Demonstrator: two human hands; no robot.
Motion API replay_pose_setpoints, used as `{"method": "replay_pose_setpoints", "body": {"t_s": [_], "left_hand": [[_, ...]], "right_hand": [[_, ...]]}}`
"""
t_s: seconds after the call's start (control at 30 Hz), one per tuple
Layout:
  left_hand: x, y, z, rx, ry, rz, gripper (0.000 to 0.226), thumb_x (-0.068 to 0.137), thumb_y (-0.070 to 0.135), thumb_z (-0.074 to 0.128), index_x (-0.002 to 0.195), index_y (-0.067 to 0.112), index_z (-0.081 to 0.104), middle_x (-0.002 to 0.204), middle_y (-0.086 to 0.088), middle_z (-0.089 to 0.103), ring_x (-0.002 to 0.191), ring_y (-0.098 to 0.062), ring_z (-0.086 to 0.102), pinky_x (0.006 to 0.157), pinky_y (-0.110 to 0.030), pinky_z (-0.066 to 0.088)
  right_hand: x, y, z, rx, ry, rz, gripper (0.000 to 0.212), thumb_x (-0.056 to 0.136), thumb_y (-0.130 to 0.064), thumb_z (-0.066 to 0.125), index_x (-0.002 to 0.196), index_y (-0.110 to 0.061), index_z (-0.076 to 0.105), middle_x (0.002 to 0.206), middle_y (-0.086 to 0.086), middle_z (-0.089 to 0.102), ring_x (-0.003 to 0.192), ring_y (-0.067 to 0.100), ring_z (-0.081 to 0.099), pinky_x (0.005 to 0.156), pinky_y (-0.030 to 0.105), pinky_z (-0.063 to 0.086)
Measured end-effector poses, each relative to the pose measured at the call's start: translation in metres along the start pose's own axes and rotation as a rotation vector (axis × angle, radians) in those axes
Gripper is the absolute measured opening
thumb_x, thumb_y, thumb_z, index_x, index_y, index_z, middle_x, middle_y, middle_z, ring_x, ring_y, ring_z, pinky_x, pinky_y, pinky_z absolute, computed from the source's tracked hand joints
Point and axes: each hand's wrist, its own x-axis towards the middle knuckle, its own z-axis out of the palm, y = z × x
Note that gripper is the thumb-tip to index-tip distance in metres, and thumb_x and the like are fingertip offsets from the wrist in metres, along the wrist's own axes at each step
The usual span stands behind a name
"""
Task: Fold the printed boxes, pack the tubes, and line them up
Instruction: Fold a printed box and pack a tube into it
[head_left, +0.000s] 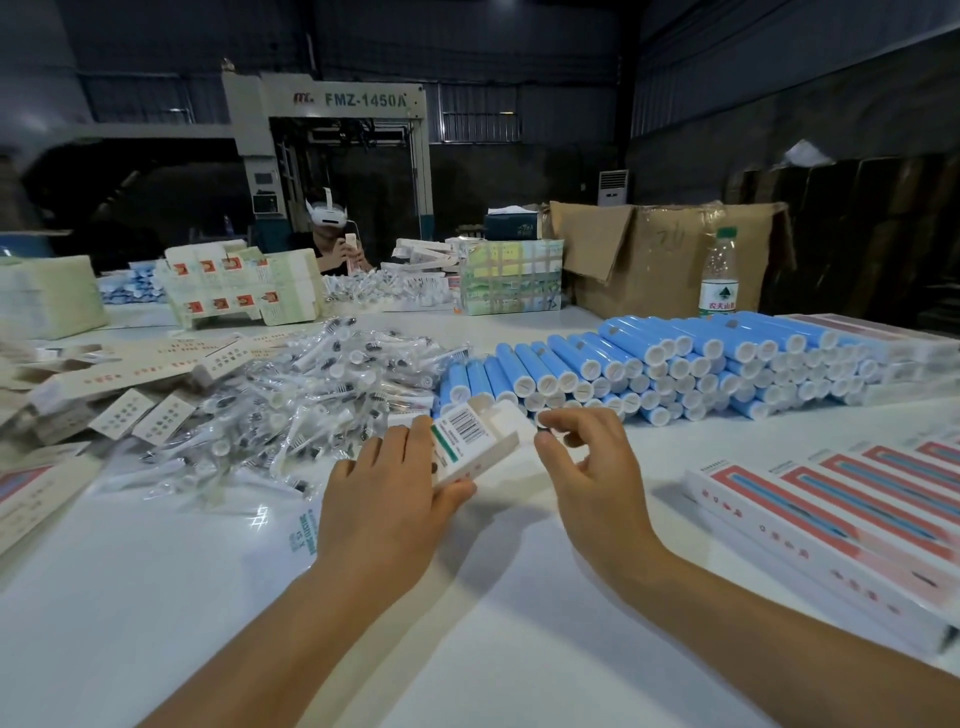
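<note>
Box (470, 441), white with a barcode on its upper face, is sitting tilted in the left hand (387, 480), whose fingers are curling round its near end above the white counter (467, 649). Its far flap is standing open. Just beside that flap the right hand (592, 467) is hovering, fingers bent and pinching nothing that I can make out. Blue tubes (675, 364) are lying stacked in rows behind the hands. Bagged brush heads (291, 400) are heaping up to the left, and finished boxes (841, 514) are lying side by side at the right.
</note>
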Motion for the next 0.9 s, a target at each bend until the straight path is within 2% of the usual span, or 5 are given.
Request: {"method": "replay_pose_setpoints", "body": {"t_s": [0.13, 0.4, 0.57, 0.83, 0.9], "left_hand": [[-0.001, 0.003, 0.0, 0.024, 0.001, -0.003, 0.069, 0.092, 0.061, 0.029, 0.146, 0.021, 0.013, 0.139, 0.006, 0.035, 0.126, -0.016, 0.035, 0.095, -0.031, 0.031], [-0.006, 0.009, 0.008, 0.103, -0.036, 0.062, 0.071, 0.093, 0.061, 0.028, 0.147, 0.018, 0.009, 0.139, 0.003, 0.036, 0.121, -0.018, 0.037, 0.092, -0.033, 0.03], [-0.008, 0.017, 0.011, 0.081, -0.061, 0.104, 0.073, 0.092, 0.061, 0.035, 0.146, 0.016, 0.015, 0.133, 0.0, 0.042, 0.115, -0.022, 0.041, 0.088, -0.037, 0.03], [-0.011, 0.021, 0.012, 0.076, -0.061, 0.122, 0.069, 0.092, 0.058, 0.038, 0.143, 0.015, 0.021, 0.129, -0.002, 0.044, 0.111, -0.024, 0.041, 0.085, -0.038, 0.029], [-0.011, 0.022, 0.012, 0.077, -0.057, 0.124, 0.069, 0.092, 0.058, 0.038, 0.143, 0.014, 0.021, 0.129, -0.003, 0.044, 0.111, -0.024, 0.042, 0.086, -0.039, 0.029]], "right_hand": [[-0.008, -0.003, 0.009, -0.047, -0.102, -0.072, 0.021, 0.09, -0.01, 0.062, 0.105, -0.025, 0.063, 0.096, -0.015, 0.059, 0.085, -0.007, 0.054, 0.07, 0.006, 0.04], [-0.009, 0.002, 0.012, 0.05, -0.158, 0.146, 0.043, 0.089, -0.007, 0.062, 0.131, -0.018, 0.055, 0.085, -0.005, 0.066, 0.073, -0.001, 0.059, 0.066, 0.013, 0.047], [-0.006, 0.006, 0.015, -0.083, -0.182, 0.2, 0.054, 0.092, -0.017, 0.06, 0.142, -0.024, 0.043, 0.087, 0.007, 0.058, 0.078, 0.02, 0.058, 0.073, 0.036, 0.049], [-0.004, 0.004, 0.014, 0.078, -0.148, 0.344, 0.014, 0.088, -0.009, 0.062, 0.098, -0.018, 0.066, 0.077, 0.002, 0.063, 0.055, 0.006, 0.05, 0.055, 0.022, 0.038], [-0.005, 0.003, 0.015, 0.101, -0.163, 0.339, 0.016, 0.09, -0.007, 0.059, 0.089, -0.02, 0.068, 0.079, -0.001, 0.066, 0.053, 0.003, 0.048, 0.052, 0.018, 0.036]]}}
